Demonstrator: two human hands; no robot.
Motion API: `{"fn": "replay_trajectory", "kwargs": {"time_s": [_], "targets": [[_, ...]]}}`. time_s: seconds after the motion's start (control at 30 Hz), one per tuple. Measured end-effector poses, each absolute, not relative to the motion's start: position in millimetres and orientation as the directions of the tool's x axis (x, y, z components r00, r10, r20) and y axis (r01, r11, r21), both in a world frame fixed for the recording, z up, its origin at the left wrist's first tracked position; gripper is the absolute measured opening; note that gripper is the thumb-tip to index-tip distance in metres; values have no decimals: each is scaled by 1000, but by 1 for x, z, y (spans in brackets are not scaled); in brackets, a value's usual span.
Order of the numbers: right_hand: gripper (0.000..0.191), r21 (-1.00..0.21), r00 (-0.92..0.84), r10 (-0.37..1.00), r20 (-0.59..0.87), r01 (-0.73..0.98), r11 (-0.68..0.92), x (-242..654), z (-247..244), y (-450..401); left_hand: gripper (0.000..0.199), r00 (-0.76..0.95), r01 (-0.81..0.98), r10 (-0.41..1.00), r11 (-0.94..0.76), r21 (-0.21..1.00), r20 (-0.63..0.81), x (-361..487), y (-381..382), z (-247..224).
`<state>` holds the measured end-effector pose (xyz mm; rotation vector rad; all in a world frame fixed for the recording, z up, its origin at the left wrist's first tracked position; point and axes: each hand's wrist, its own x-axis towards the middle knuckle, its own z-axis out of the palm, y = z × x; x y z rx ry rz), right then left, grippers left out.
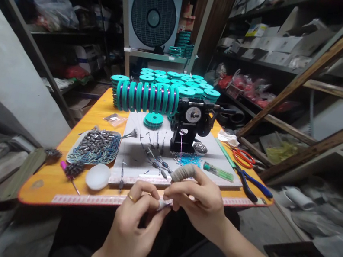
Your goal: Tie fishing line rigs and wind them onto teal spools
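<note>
Pale piece [163,205], one, sits at the fingertips of your two hands in the head view, low over the front edge of the table [103,102]. Your left hand [136,223], with one ring [131,198] on it, has thumb and finger clamped on the piece. Your right hand [201,199] has its fingers bent in close to the same piece; whether they are clamped on it, I cannot tell. One of your right fingers wears a grey wrap [183,174].

Beyond your hands lies one board [133,150] bearing one black winder [189,116]. One pink thread [181,143] runs down in front of the winder. About nine teal spools [146,98] line its shaft, with many more stacked behind, too overlapped to count. On the board you have one dish [200,148] of dark bits, a scatter of blue bits [190,160], one green tool [218,171], and several dark rigs [155,156], one apart near the front.

To your left are one full tray [116,154], one white dome [97,177] and two dark clusters [74,169]. To your right are one pair of red scissors [243,157] and one pair of blue-handled pliers [247,185]. One fan [153,16] stands at the back.
</note>
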<state>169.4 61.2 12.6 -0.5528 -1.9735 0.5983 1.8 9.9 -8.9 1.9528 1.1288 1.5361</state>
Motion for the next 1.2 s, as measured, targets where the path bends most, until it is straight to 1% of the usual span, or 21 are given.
{"fn": "replay_trajectory", "kwargs": {"time_s": [0.07, 0.13, 0.2, 0.23, 0.3, 0.37, 0.4, 0.43, 0.5, 0.57, 0.6, 0.67, 0.73, 0.8, 0.87, 0.93, 1.0, 1.03, 1.1, 1.13, 1.2], "targets": [[14, -689, -402, 679, 614, 147, 710, 163, 15, 63, 18, 165, 483, 625, -726, 490, 763, 1, 9, -9], [12, -724, -394, 719, 572, 168, 669, 157, 17, 63, 22, 295, 549, 492, -789, 276, 819, -1, 9, -9], [12, -706, -399, 715, 575, 200, 679, 155, 18, 64, 25, 365, 554, 439, -811, 187, 821, -2, 10, -8], [12, -686, -393, 707, 588, 219, 693, 154, 17, 64, 24, 350, 534, 468, -811, 238, 811, -2, 11, -8], [11, -639, -374, 679, 632, 244, 729, 157, 15, 63, 17, 236, 439, 653, -733, 520, 720, -1, 11, -7], [16, -570, -387, 616, 686, 240, 785, 163, 12, 62, 13, 113, 216, 887, -462, 860, 448, 1, 11, -6], [23, -525, -418, 567, 710, 223, 821, 167, 11, 61, 13, 91, 61, 959, -276, 959, 270, 1, 11, -5], [29, -474, -466, 507, 725, 196, 858, 171, 9, 61, 14, 104, -102, 989, -95, 990, 106, 1, 11, -5], [37, -353, -564, 365, 741, 135, 926, 178, 7, 59, 18, 197, -384, 975, 175, 907, -105, 2, 11, -5], [33, -261, -623, 263, 737, 97, 961, 181, 7, 59, 21, 281, -544, 942, 312, 779, -181, 3, 12, -5], [28, -267, -640, 266, 721, 98, 959, 181, 7, 59, 21, 311, -581, 929, 354, 733, -202, 3, 12, -6], [17, -368, -662, 361, 657, 136, 920, 181, 8, 58, 20, 346, -612, 911, 399, 683, -222, 4, 13, -7], [9, -537, -660, 506, 555, 180, 824, 180, 10, 58, 18, 360, -619, 906, 410, 670, -221, 5, 13, -8], [11, -630, -637, 578, 510, 180, 755, 181, 10, 57, 19, 352, -597, 913, 390, 701, -208, 5, 14, -8], [7, -631, -617, 556, 557, 121, 766, 181, 8, 57, 20, 297, -525, 940, 310, 792, -170, 5, 14, -8], [8, -576, -570, 510, 644, 78, 814, 181, 7, 57, 18, 175, -365, 983, 119, 923, -57, 5, 13, -8], [15, -577, -503, 536, 678, 87, 812, 178, 8, 57, 13, 41, -99, 983, -176, 979, 181, 5, 11, -10], [16, -607, -469, 575, 670, 98, 788, 176, 9, 58, 11, 11, 53, 945, -326, 944, 326, 4, 10, -11], [14, -672, -422, 650, 632, 119, 731, 170, 13, 59, 15, 52, 299, 820, -558, 774, 571, 3, 7, -13], [13, -697, -416, 677, 607, 131, 705, 167, 14, 60, 20, 110, 375, 757, -631, 679, 644, 2, 7, -14], [12, -722, -405, 717, 568, 174, 670, 161, 17, 62, 26, 212, 445, 685, -702, 555, 697, 0, 7, -15]]}}
